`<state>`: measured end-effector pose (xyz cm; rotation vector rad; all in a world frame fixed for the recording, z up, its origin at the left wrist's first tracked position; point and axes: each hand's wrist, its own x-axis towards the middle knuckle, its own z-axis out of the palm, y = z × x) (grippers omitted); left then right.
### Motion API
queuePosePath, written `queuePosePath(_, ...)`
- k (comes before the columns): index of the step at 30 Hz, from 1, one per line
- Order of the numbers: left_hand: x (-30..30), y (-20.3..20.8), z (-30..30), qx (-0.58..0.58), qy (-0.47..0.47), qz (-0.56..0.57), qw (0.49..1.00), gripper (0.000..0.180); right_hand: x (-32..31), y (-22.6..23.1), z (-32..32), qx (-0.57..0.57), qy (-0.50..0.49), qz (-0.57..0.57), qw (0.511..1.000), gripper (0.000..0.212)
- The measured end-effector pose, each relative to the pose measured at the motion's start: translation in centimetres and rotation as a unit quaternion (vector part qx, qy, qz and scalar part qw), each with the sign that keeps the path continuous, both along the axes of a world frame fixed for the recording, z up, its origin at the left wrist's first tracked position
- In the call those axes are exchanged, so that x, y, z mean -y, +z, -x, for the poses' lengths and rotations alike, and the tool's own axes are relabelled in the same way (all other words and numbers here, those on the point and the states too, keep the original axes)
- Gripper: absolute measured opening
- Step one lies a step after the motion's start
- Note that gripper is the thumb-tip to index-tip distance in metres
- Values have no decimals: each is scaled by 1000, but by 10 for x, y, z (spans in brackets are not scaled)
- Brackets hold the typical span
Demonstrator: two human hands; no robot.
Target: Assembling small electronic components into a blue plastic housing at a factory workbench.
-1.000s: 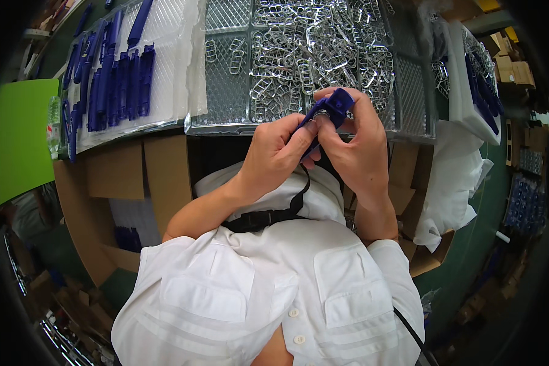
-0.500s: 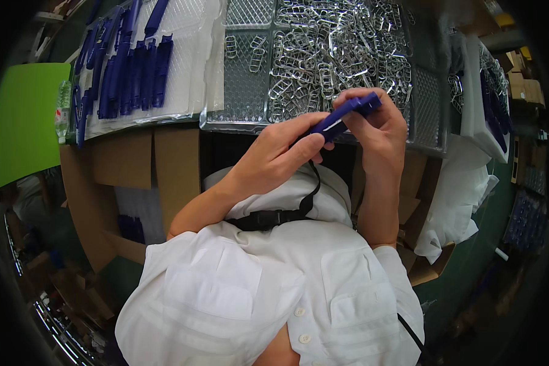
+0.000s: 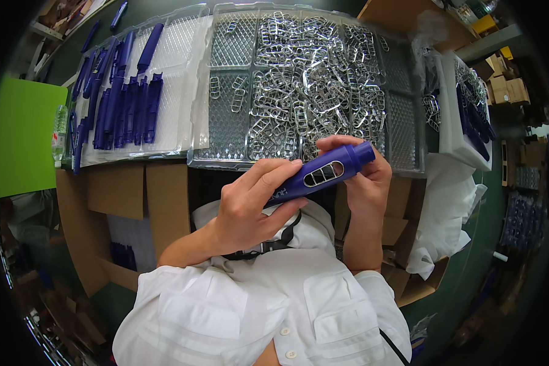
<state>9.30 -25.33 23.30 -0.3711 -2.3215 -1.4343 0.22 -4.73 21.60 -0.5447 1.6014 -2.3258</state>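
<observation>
Together, my left hand [image 3: 247, 204] and right hand [image 3: 369, 189] hold a blue casing [image 3: 299, 185], narrow end toward two o'clock; loose metal frames [image 3: 311, 91] lie at twelve.

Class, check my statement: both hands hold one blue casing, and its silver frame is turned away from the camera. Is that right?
Not quite. The silver frame on the blue casing isn't turned away: the head view shows it facing the camera. The left hand and right hand do both hold the blue casing.
</observation>
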Motion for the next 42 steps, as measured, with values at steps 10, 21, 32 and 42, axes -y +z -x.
queuePosePath(10, -4, 2, 6, 14, 10, 10, 1000, 63, -8, -8, 7, -2, -6, -15, 1000, 30)
queuePosePath(21, 1, 2, 21, 19, 32, 29, 999, 62, -13, -24, 18, 54, -53, 15, 997, 30)
queuePosePath(32, 185, -4, 327, 98, 182, -4, 978, 61, -42, -9, 13, 17, -129, -96, 987, 23)
queuePosePath(42, 211, 37, 209, -157, 240, -157, 945, 43, -41, -16, 14, -119, -232, -323, 910, 24)
